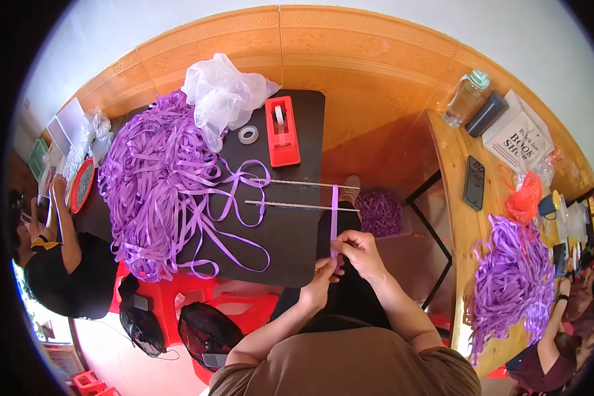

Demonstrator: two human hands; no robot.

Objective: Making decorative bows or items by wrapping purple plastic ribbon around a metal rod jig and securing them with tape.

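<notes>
A strip of purple ribbon (334, 218) lies across two thin rods (313, 185) that stick out past the right edge of the dark table. Its lower end runs down to my hands. My right hand (363, 256) pinches this ribbon between thumb and fingers. Just below and to the left, my left hand (319, 285) is closed on the ribbon's lower part; its fingertips are partly hidden. On the table a big heap of purple ribbon (158, 178) spreads out, with a loose length trailing over to the rods.
A red tape dispenser (284, 132), a tape roll (248, 134) and a clear plastic bag (221, 92) are at the dark table's back. Below the rods stands a bin of purple strips (381, 214). The wooden table (447, 178) at right holds a phone (474, 183) and more ribbon (513, 277). People sit at both sides.
</notes>
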